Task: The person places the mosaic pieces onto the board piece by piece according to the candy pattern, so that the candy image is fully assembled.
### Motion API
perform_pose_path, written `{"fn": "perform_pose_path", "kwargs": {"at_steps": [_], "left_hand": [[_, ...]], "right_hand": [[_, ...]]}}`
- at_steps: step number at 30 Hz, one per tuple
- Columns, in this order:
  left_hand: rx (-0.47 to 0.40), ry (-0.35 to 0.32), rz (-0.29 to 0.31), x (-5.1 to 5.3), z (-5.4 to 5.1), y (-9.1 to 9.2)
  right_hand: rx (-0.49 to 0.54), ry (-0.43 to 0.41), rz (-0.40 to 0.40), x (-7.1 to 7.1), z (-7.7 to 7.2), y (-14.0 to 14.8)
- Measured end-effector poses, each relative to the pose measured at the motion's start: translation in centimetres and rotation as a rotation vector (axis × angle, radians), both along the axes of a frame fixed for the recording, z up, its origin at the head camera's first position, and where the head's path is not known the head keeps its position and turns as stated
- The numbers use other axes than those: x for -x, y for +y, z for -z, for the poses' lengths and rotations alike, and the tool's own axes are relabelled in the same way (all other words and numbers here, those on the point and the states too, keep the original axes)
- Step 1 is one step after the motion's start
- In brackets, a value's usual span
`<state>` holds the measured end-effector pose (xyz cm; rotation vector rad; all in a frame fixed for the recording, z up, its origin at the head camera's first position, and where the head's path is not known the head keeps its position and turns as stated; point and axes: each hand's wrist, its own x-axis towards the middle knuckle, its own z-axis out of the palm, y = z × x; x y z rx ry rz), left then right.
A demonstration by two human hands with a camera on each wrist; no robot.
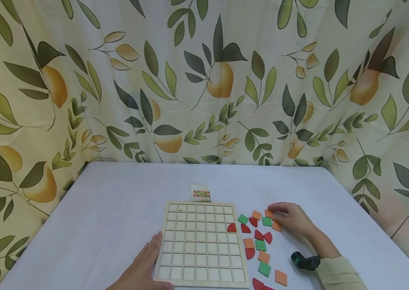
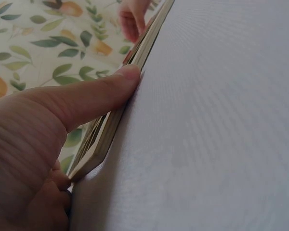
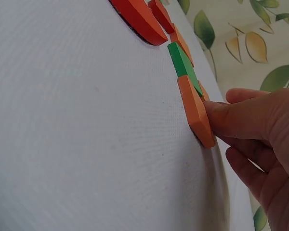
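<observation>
A pale wooden grid board (image 1: 187, 247) lies on the table, with one red quarter-circle piece (image 1: 231, 228) in a right-hand cell. My left hand (image 1: 142, 264) rests against the board's near left corner, fingers along its left side; in the left wrist view the thumb (image 2: 103, 94) presses its near edge. Beyond the loose pieces, my right hand (image 1: 293, 219) pinches an orange square tile (image 1: 268, 213) between thumb and fingertips. Another orange tile (image 1: 277, 226) lies just under that hand, beside a green tile (image 1: 266, 221); the right wrist view shows an orange tile (image 3: 195, 110) in front of the thumb.
Orange and green squares and red quarter-circles, such as the green tile (image 1: 264, 268), are scattered right of the board. A small pattern card (image 1: 200, 193) lies at the board's far edge. A black device (image 1: 305, 262) sits at my right wrist. Fruit-print curtains (image 1: 204, 80) surround the white table.
</observation>
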<state>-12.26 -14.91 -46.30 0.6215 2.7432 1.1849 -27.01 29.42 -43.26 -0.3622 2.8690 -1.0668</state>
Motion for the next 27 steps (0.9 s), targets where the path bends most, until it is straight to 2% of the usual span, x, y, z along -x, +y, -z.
{"fn": "perform_pose_path", "kwargs": {"at_steps": [8,15,22,27], "left_hand": [[0.006,-0.019,-0.014,0.2,0.2,0.1],[0.002,-0.025,-0.012,0.1,0.1,0.0],[0.006,-0.038,0.001,0.0,-0.2,0.0],[-0.005,-0.036,-0.002,0.0,-0.1,0.0]], "right_hand": [[-0.02,0.003,-0.002,0.1,-0.2,0.1],[-0.031,-0.01,0.045,-0.3,-0.7,-0.3],[-0.008,0.048,-0.051,-1.3,-0.5,-1.6],[0.011,0.075,-0.043,-1.6,-0.3,-2.3]]}}
